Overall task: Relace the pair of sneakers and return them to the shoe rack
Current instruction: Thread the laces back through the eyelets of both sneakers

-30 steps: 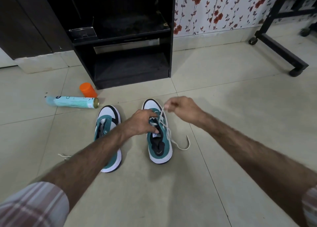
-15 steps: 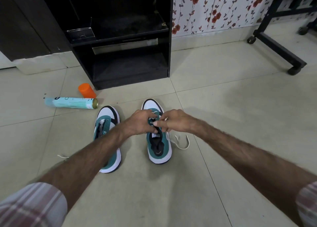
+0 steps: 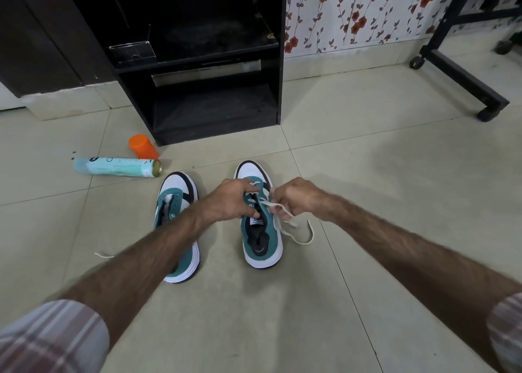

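Observation:
Two teal-and-white sneakers stand side by side on the tiled floor, toes toward the rack. My left hand (image 3: 232, 200) grips the eyelet area of the right sneaker (image 3: 261, 240), fingers curled over its tongue. My right hand (image 3: 296, 199) pinches the white lace (image 3: 299, 231) just right of the eyelets; the lace's free end loops on the floor beside the shoe. The left sneaker (image 3: 176, 203) is partly hidden under my left forearm, with a lace end (image 3: 103, 255) trailing to its left. The black shoe rack (image 3: 279, 62) stands straight ahead.
A light blue spray can (image 3: 115, 168) lies on its side left of the sneakers, with an orange cap (image 3: 143, 146) behind it. A black wheeled stand (image 3: 463, 79) is at the far right. Floral wallpaper covers the wall behind.
My right hand dropped from above the toe to meet my left hand at the eyelets, then drew back to the right with the lace. My left hand stayed on the right sneaker.

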